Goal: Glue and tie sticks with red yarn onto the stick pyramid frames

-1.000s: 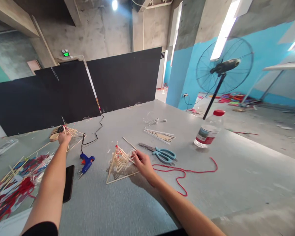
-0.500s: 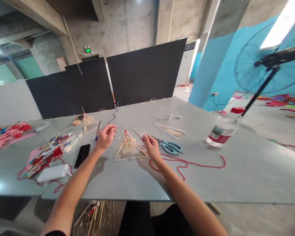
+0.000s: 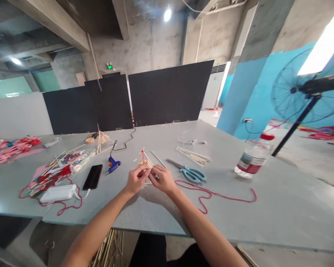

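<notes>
My left hand [image 3: 137,180] and my right hand [image 3: 161,178] meet over the near side of a small pyramid [image 3: 143,157] built from thin wooden sticks with a red tip. Thumbs and fingers are pinched together, nearly touching each other. Whatever they pinch is too small or too covered to make out. Behind my right hand lies a single thin stick [image 3: 158,158]. To its right are scissors [image 3: 193,175] with light blue handles, blades partly apart. A length of red yarn [image 3: 211,193] curls along the table in front of them.
On the left are a blue glue gun [image 3: 113,165], a black phone [image 3: 92,177], a white power bank [image 3: 58,194] and a second stick pyramid [image 3: 101,141]. A bundle of sticks [image 3: 195,155], white earphones [image 3: 193,142] and a water bottle [image 3: 252,159] stand rightward.
My left hand has come down and right from beside the pyramid, and my right hand has shifted slightly left, so both now meet. The glue gun has come into sight. The view has tilted up a little.
</notes>
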Motion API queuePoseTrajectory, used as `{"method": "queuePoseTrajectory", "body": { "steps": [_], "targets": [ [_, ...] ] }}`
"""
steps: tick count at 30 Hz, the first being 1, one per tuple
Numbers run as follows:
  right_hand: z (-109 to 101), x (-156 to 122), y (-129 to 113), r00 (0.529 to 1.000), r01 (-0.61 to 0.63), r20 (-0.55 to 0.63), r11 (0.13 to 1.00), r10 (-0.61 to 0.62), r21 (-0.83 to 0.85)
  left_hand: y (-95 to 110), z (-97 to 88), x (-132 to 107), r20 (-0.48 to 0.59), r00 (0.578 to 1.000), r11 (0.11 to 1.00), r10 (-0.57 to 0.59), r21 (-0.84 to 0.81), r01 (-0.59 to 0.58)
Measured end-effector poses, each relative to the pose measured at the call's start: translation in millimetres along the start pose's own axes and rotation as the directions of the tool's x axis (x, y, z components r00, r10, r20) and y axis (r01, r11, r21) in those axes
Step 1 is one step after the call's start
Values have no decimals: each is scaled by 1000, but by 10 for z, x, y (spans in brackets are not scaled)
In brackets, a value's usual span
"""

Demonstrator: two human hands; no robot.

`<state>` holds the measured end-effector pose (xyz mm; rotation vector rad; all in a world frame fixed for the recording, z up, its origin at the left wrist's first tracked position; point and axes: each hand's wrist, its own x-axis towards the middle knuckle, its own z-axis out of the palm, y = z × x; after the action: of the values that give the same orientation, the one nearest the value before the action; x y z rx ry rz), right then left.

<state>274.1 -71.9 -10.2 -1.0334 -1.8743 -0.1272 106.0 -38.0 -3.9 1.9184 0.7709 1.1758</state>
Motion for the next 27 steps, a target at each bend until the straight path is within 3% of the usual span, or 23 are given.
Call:
{"method": "queuePoseTrajectory", "body": {
  "steps": [4, 7, 13, 17, 22, 27],
  "targets": [
    [-92, 33, -15, 993, -60, -102, 998, 62, 22, 4, -191, 90, -58, 998, 999, -38, 33, 40],
    [-113, 36, 43, 971, -173, -163, 985, 175, 24, 27, -342, 197, -79, 988, 989, -134, -74, 128],
    [-92, 39, 196, 931, -301, -227, 953, 288, -25, -16, -586, 354, 186, 941, 863, -284, -377, 335],
    [-93, 40, 296, 887, -402, -257, 915, 384, -21, -42, -741, 419, 252, 911, 765, -328, -495, 412],
    [-77, 22, 352, 827, -481, -285, 872, 485, 89, 2, -831, 419, 307, 906, 718, -292, -555, 420],
    [-67, 48, 377, 708, -546, -317, 774, 631, 321, 92, -838, 388, 404, 881, 744, -246, -504, 439]
  ]
}}
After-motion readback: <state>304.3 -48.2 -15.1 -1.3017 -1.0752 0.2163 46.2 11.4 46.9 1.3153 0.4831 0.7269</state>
